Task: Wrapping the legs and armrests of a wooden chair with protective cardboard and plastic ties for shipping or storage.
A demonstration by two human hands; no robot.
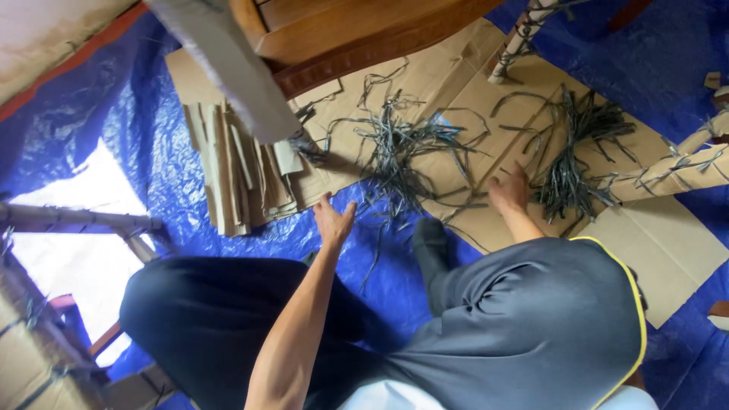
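Note:
I sit on the floor with my legs folded in dark trousers. My left hand [333,220] hovers over the blue tarp [152,152], fingers apart, holding nothing, just short of a loose pile of thin dark straps [399,148]. My right hand [510,191] rests flat on the flattened cardboard [471,83], fingers spread, touching the edge of a second bundle of dark straps [569,167]. Whether a strap is pinched under it cannot be seen.
A stack of folded cardboard strips [235,171] lies left of the straps. A wooden chair [342,34] wrapped partly in cardboard stands at the top. A wrapped furniture leg [676,167] lies at right, and another wrapped leg [520,38] stands above. Wooden frame parts [76,220] sit at left.

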